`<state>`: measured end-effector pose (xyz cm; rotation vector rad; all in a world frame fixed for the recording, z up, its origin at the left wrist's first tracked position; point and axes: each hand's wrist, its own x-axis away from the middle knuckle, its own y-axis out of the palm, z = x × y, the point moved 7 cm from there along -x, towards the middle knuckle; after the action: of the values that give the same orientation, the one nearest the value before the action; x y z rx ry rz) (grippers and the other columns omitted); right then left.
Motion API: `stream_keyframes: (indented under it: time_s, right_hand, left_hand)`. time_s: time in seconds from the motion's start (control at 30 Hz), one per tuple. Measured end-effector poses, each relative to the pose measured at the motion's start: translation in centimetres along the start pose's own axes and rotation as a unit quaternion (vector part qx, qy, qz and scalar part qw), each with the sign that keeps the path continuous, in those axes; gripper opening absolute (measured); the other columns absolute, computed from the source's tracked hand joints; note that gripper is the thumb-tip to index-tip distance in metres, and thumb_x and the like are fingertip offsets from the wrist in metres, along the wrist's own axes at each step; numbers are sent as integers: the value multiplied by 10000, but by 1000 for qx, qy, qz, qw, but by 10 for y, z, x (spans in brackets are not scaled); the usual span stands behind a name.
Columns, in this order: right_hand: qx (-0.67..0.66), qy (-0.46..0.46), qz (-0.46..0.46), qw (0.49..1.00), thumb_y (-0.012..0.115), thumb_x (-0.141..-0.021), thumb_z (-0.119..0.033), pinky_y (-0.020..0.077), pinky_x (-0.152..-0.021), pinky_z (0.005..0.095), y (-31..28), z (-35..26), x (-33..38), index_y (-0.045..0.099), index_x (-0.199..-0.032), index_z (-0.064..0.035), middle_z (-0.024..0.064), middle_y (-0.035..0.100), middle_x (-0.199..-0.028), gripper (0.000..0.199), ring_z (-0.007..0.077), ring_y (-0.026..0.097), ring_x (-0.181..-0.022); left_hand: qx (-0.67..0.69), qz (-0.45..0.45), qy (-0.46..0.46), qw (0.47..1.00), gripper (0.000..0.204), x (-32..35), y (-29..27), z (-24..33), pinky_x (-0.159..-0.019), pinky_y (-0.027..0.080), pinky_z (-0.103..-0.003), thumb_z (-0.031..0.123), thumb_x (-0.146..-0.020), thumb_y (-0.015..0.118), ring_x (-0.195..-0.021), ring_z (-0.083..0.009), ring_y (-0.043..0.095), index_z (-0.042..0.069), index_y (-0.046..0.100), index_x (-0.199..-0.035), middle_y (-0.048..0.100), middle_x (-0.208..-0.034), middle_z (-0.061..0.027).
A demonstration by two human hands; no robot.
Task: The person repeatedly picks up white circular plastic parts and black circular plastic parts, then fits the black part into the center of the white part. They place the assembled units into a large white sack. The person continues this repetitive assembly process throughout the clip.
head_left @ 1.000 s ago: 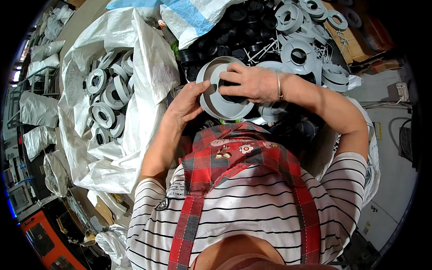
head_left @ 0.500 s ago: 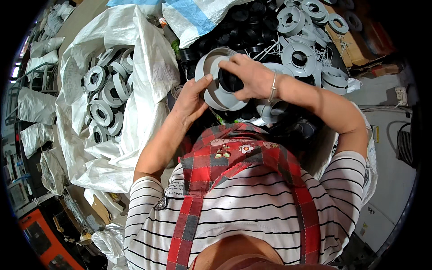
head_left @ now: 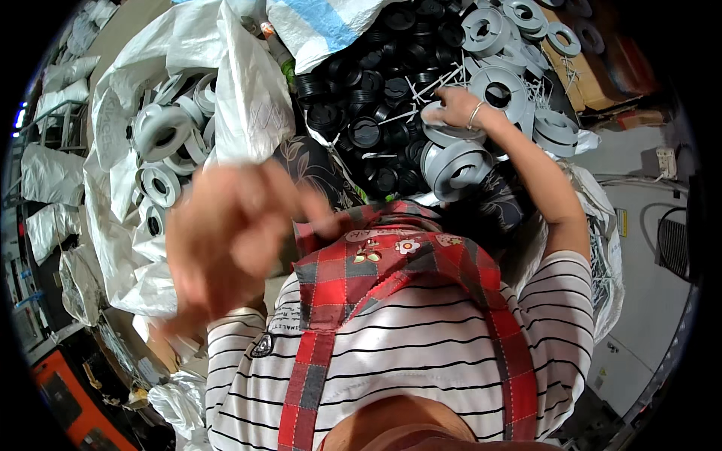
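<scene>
My left hand (head_left: 229,237) is raised close in front of me at the left, between the white sack (head_left: 252,90) and my checked apron. Its fingers are smeared by motion; no object shows in it. Inside the sack, a large grey plastic ring (head_left: 159,131) tops several similar rings, slightly blurred. My right hand (head_left: 460,107) reaches forward, fingers closed around the far rim of a grey plastic ring (head_left: 450,134). Below that ring rests another grey ring (head_left: 455,171) with a stepped centre. Beside them lies a heap of black ribbed plastic caps (head_left: 365,131).
More grey rings (head_left: 499,92) and thin white plastic sprues (head_left: 543,94) are piled at the far right, next to a cardboard box (head_left: 590,83). A blue-striped white sack (head_left: 323,30) lies at the back. At the right stands a pale grey cabinet (head_left: 639,301).
My left hand has swung left and nearer, away from the large grey ring it held. A similar ring now tops the sack. My right hand has moved right onto another ring.
</scene>
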<state>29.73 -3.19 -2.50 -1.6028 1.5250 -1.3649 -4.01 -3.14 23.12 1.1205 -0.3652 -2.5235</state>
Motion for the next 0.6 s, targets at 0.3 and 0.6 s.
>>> stream_keyframes:
  time_s: [0.3,0.6]
  right_hand:
    - [-37,-22,34,998,664,-758,-317,462,-851,351,12,-1,-3,530,-1154,73,254,613,-1026,572,317,607,-957]
    - [-785,-126,-126,593,320,-961,-425,539,-600,330,-49,-98,-23,585,-1010,17,141,635,-767,518,201,634,-625]
  left_hand:
    - [259,134,-65,954,229,-9,82,12,-506,442,-257,129,-894,539,-645,-212,551,23,615,-706,628,-851,-151]
    - [-61,14,84,994,208,-7,-15,-17,-730,449,-324,99,-788,636,-864,-205,511,3,511,-925,548,-1012,-121]
